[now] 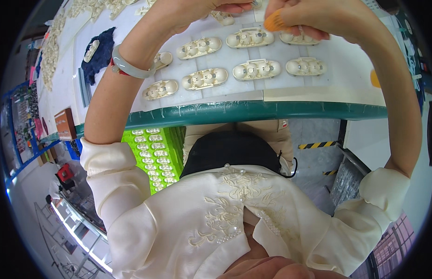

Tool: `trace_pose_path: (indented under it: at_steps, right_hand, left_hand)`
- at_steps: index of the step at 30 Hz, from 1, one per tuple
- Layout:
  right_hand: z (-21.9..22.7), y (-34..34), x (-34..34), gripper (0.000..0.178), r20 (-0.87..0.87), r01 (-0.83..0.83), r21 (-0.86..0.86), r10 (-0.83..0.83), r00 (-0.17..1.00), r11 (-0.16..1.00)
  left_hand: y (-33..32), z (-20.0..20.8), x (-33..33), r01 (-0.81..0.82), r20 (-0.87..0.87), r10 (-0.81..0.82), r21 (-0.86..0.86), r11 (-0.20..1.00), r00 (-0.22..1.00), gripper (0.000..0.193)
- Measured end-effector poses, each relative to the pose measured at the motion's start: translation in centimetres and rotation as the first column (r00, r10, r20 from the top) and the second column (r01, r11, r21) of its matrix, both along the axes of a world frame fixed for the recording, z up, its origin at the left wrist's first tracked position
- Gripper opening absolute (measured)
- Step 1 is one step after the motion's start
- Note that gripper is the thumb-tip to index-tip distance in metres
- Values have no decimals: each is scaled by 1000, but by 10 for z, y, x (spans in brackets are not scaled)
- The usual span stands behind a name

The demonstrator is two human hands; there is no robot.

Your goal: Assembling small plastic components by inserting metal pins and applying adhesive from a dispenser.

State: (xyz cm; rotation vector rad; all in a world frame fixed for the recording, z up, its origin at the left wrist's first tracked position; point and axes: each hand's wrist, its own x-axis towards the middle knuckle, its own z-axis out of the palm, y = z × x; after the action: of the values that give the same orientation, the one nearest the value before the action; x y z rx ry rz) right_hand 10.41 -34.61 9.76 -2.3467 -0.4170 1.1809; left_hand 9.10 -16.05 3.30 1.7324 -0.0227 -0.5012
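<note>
My left hand (197, 11) reaches the top edge of the picture, its fingers partly cut off. They look curled together beside a small pale part (257, 3); whether they grip it is unclear. Curled closed, my right hand (313, 16) is above the far right white housing (299, 38). An orange ribbed piece (274, 21), which looks like a rubber finger cot, shows at its fingertips; anything else it holds is hidden. White oval plastic housings with round grey-white inserts lie in two rows under my hands, among them a near one (257, 69) and a far one (250, 38).
Loose white parts (58, 42) are heaped at the far left. A dark blue cloth (100, 53) with one housing on it lies left of my wrist. The table has a green front edge (216, 113). Below it stands a bright green tray (171, 144) of white parts.
</note>
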Motion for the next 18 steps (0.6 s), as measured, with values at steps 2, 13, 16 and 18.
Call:
trace_pose_path:
  at_steps: [2, 13, 16, 18]
  right_hand:
    - [10, -17, -4, 16, 144, 107, 45, -112, 983, 993]
    - [-70, -88, -42, 18, 772, -201, 359, -169, 613, 912]
    - [-77, -86, -44, 20, 792, -226, 374, -183, 583, 900]
    - [-81, -86, -43, 20, 793, -231, 377, -183, 582, 897]
  left_hand:
    - [-6, 1, -2, 25, 19, -24, -41, 999, 1000, 10]
    - [-31, -3, 0, 239, -24, -243, -109, 965, 970, 10]
    - [-32, -7, 3, 315, 27, -314, -94, 944, 949, 11]
    - [-33, -9, 4, 341, 31, -340, -112, 933, 940, 12]
